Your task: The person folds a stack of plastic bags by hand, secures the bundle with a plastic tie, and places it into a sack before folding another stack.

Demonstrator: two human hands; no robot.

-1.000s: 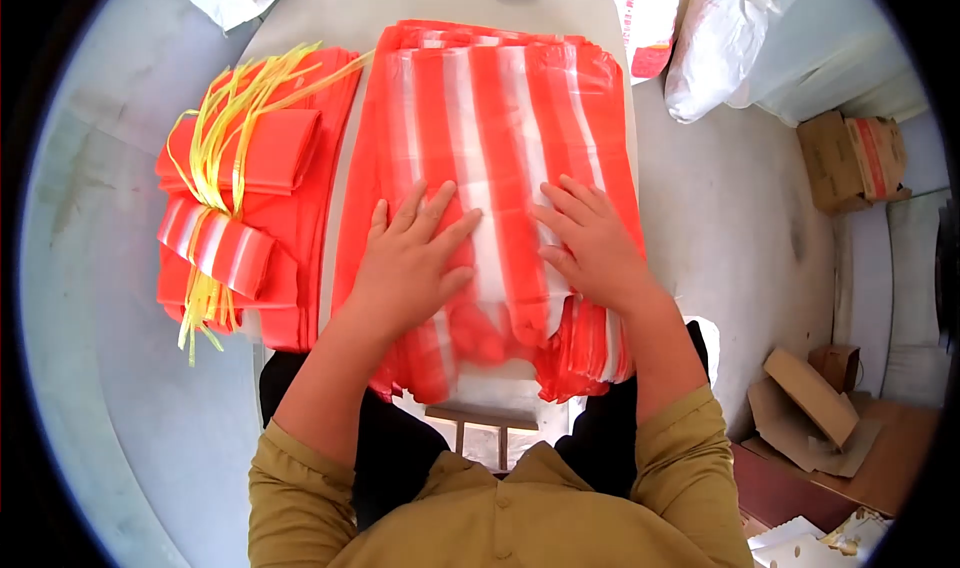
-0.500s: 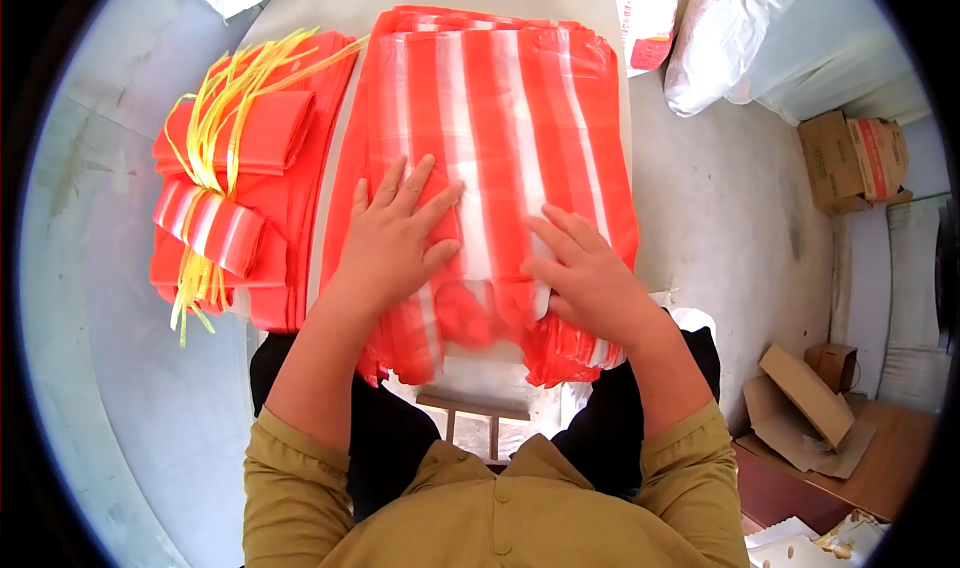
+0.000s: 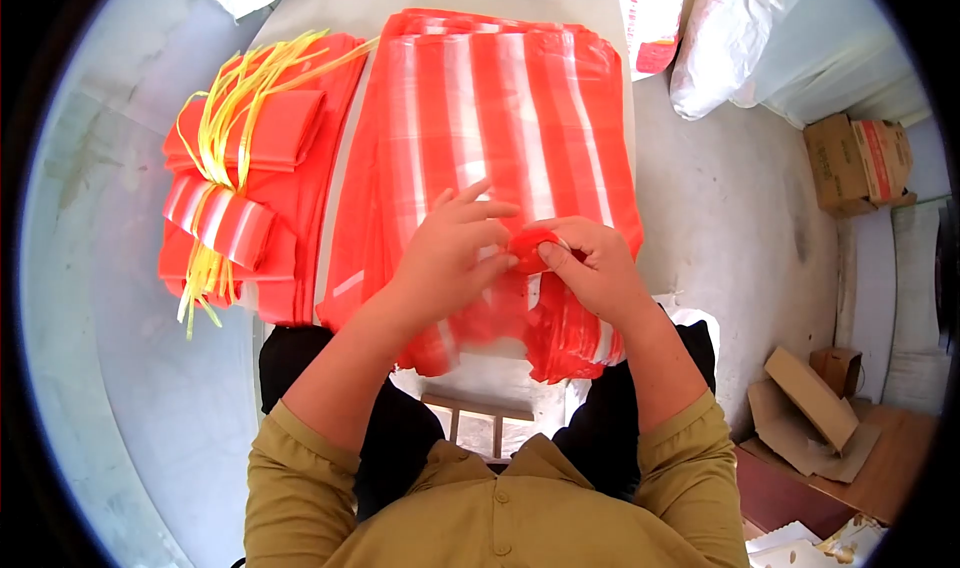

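Note:
A thick stack of red-and-white striped plastic bags (image 3: 560, 98) lies flat in front of me, its crinkled, cut lower edge toward my lap. My right hand (image 3: 598, 273) pinches a gathered bit of red bag plastic (image 3: 533, 251) between thumb and fingers above the lower part of the stack. Close by on the left, my left hand (image 3: 452, 253) has its fingers apart, with the thumb and index fingertips at the edge of that red bit. Whether they touch it I cannot tell. The plastic below the hands is blurred.
Folded red bags (image 3: 250, 128) lie left of the stack, with yellow ties (image 3: 215, 148) and a striped roll (image 3: 220, 223) on top. The stack rests on a pale table (image 3: 345, 13). White sacks (image 3: 725, 38) and cardboard boxes (image 3: 840, 168) stand to the right.
Both hands were lying on the stack with fingers spread. Now they have come together near its lower middle, and the right hand has taken hold of some red plastic.

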